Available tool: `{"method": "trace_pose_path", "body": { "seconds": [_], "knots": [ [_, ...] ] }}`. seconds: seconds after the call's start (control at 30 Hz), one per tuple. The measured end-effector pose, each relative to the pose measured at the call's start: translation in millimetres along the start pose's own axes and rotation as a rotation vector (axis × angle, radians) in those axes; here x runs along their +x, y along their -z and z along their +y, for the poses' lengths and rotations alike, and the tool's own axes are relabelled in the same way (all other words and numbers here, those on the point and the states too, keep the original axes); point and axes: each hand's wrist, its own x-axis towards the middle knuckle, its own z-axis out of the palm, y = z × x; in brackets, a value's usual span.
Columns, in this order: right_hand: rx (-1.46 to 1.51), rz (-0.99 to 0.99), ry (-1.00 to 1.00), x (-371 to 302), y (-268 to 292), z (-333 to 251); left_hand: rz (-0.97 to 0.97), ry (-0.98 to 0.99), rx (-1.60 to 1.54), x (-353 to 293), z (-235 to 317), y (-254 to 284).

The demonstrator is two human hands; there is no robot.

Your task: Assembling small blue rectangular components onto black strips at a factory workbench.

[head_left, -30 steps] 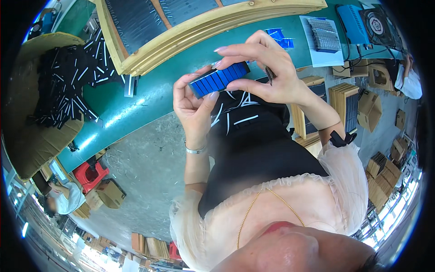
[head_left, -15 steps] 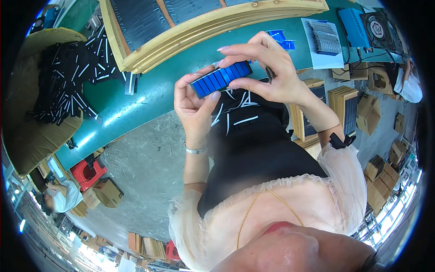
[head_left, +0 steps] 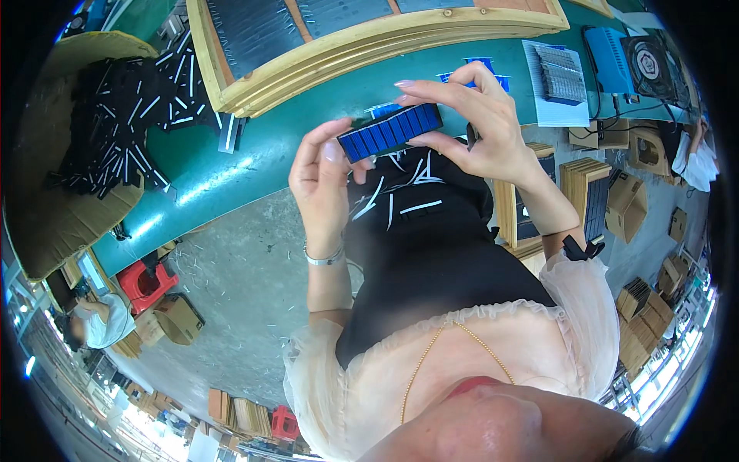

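Note:
Above the near edge of the green table, both hands hold a short black block [head_left: 391,132] whose upper face is a row of several blue rectangles. My left hand [head_left: 319,181] grips its left end between thumb and fingers. At the right end, my right hand [head_left: 489,131] pinches the block, thumb on the near side and fingers on the far side. A small dark object [head_left: 471,137] shows by the right palm; its kind cannot be made out. Beyond the block, a blue piece [head_left: 382,110] lies on the table, and more blue pieces [head_left: 493,78] lie behind my right hand.
A wooden frame [head_left: 369,58] with dark panels stands on the green table [head_left: 196,169]. To the left, a cardboard box [head_left: 69,231] holds black strips with white pieces. On the right are a stack of grey strips [head_left: 560,75] and a blue device [head_left: 608,61].
The block has shifted slightly right and tilted so its blue face turns more toward me. My left hand's fingers have moved along its end. The view has shifted a little.

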Motion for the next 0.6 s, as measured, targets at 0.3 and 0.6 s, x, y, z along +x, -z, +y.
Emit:
{"method": "trace_pose_path", "body": {
  "seconds": [0.3, 0.6],
  "knots": [
    [0.008, -0.044, -0.021, -2.0, 2.0, -2.2, -0.009, -0.033, -0.03, -2.3, 0.5, 5.4],
    [-0.01, -0.073, -0.033, -3.7, 1.2, -4.0, 0.023, 0.023, 0.124, -5.6, 6.9, -5.8]
  ]
}}
